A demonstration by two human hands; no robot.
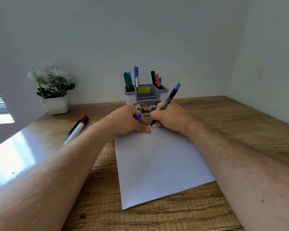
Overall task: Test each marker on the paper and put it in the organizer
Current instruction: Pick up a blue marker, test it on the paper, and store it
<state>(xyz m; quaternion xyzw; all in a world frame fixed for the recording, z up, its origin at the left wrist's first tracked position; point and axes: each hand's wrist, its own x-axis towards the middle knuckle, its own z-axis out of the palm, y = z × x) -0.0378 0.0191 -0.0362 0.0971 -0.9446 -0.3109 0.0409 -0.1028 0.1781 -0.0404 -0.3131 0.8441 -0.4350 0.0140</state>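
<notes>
At the centre of the frame, a right hand (169, 117) grips a black marker with a blue and teal end (167, 101), fingers curled round its barrel, its tip touching the top edge of a white sheet of paper (158, 164) on a wooden table (232, 117); the left hand (128, 120) holds a blue cap (137, 116) in curled fingers, fingertips resting on the paper's upper left corner; just behind the hands stands a grey plastic organizer (146, 95) holding several upright markers; at centre left two loose markers (77, 128) lie on the table; above them, a white potted plant (53, 90).
</notes>
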